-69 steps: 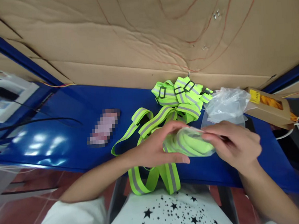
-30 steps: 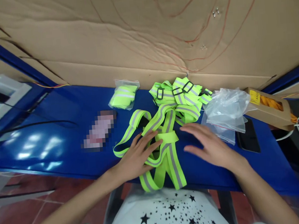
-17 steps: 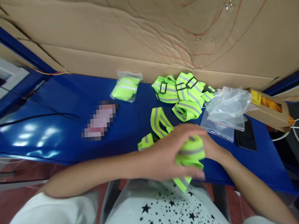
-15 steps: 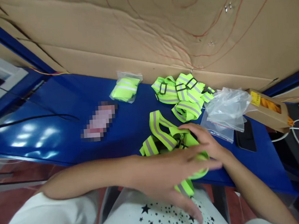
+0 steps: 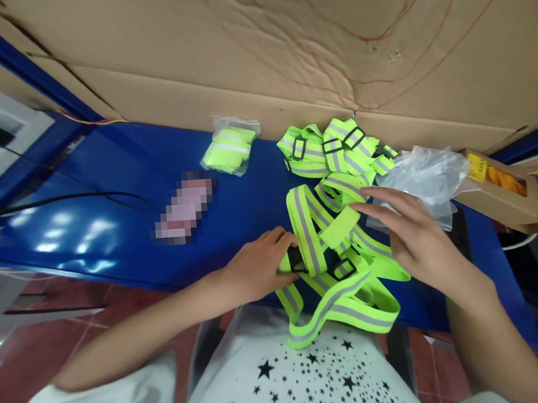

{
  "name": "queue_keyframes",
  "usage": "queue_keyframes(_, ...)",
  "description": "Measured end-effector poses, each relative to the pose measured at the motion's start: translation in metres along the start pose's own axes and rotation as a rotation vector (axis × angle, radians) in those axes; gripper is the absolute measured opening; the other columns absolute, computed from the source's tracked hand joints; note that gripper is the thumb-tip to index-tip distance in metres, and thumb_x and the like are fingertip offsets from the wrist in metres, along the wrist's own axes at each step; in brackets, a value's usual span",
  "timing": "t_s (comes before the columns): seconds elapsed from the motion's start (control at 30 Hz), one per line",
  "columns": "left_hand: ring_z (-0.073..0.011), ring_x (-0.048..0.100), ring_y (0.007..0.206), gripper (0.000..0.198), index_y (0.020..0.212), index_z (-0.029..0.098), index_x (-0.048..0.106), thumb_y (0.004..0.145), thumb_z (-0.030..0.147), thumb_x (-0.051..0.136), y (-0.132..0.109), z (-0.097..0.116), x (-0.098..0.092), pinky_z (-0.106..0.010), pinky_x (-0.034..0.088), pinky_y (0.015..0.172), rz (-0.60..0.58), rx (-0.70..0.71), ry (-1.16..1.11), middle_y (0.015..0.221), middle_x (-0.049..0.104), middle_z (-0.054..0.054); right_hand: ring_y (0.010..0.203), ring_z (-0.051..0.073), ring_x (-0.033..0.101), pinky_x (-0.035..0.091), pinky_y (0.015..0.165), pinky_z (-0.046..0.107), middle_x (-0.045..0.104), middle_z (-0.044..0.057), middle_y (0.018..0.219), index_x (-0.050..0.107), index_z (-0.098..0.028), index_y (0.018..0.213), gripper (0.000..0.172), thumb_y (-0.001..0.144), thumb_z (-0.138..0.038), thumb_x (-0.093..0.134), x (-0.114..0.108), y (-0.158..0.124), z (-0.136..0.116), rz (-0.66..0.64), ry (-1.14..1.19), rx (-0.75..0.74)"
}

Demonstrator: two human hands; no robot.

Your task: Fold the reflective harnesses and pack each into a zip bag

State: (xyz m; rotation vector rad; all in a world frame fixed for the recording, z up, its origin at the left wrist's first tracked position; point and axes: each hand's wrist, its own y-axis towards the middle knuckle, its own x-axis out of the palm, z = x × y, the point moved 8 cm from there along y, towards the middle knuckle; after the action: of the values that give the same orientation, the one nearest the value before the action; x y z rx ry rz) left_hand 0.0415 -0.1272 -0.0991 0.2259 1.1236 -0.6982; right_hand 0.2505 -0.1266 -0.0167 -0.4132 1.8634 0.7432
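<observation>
My left hand [image 5: 260, 265] is closed on a black-fitted end of the reflective strap [image 5: 307, 231], while my right hand [image 5: 421, 234], fingers apart, points a fingertip at its plain tab [image 5: 341, 227], contact unclear. Half a second ago my left hand covered these loops; now they lie spread between my hands at the near edge of the blue table [image 5: 242, 209], loose and readable. Beyond: heaped straps [image 5: 308, 167], a bagged bundle [image 5: 230, 150], clear bags [image 5: 426, 175].

Left hand [image 5: 263, 266], right hand [image 5: 425, 236] now apart (overlapping 0.5 s ago) — green straps [image 5: 340, 228] looser.
</observation>
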Motion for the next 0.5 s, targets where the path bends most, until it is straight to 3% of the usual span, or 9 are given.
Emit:
queue_keyframes(0.07,-0.0253,0.069,0.104,0.035,0.117,0.018,0.058,0.085,0.016,0.072,0.001,0.016,-0.008,-0.036,0.058,0.082,0.089,0.107,0.04,0.116,0.068,-0.008,0.148,0.026,0.048,0.041,0.121,0.05,0.053,0.011,0.157,0.052,-0.022,0.15,0.06,0.094,-0.001,0.048,-0.008,0.02,-0.035,0.059,0.004,-0.13)
queue_keyframes(0.17,-0.0285,0.068,0.105,0.036,0.117,0.016,0.057,0.084,0.003,0.06,-0.008,0.041,-0.032,-0.041,0.058,0.086,0.323,0.319,0.232,0.116,0.07,-0.012,0.144,0.024,0.054,0.033,0.127,0.051,0.062,0.012,0.148,0.052,-0.019,0.15,0.043,0.107,-0.023,0.051,0.006,0.05,-0.068,-0.045,-0.03,-0.271)
queue_keyframes(0.27,-0.0245,0.067,0.092,0.029,0.111,0.019,0.059,0.088,0.002,0.056,-0.023,0.044,-0.066,-0.038,0.057,0.08,0.561,0.348,0.325,0.105,0.072,-0.009,0.102,0.024,0.074,0.048,0.107,0.05,0.078,0.009,0.106,0.06,-0.018,0.144,0.046,0.107,-0.045,0.055,0.017,0.062,-0.059,-0.205,-0.051,-0.23)
queue_keyframes(0.37,-0.0207,0.065,0.085,0.026,0.108,0.022,0.06,0.09,0.004,0.06,-0.041,0.042,-0.099,-0.034,0.055,0.075,0.802,0.338,0.399,0.098,0.071,-0.007,0.069,0.019,0.069,0.051,0.079,0.037,0.073,0.0,0.075,0.074,-0.024,0.117,0.025,0.101,-0.042,0.067,0.01,0.047,-0.033,-0.329,-0.109,-0.124)
queue_keyframes(0.43,-0.0192,0.064,0.079,0.021,0.103,0.024,0.062,0.09,0.007,0.063,-0.054,0.055,-0.11,-0.032,0.053,0.067,0.952,0.484,0.529,0.093,0.071,-0.005,0.07,0.02,0.07,0.051,0.074,0.037,0.075,0.001,0.081,0.074,-0.026,0.114,0.027,0.096,-0.045,0.072,-0.005,0.034,-0.027,-0.317,-0.15,-0.098)
queue_keyframes(0.5,-0.0172,0.059,0.071,0.018,0.091,0.026,0.064,0.089,0.009,0.064,-0.064,0.071,-0.113,-0.029,0.049,0.058,1.064,0.688,0.641,0.085,0.069,-0.003,0.093,0.026,0.073,0.056,0.085,0.042,0.077,0.007,0.107,0.068,-0.024,0.129,0.051,0.093,-0.06,0.071,-0.023,0.03,-0.032,-0.236,-0.162,-0.096)
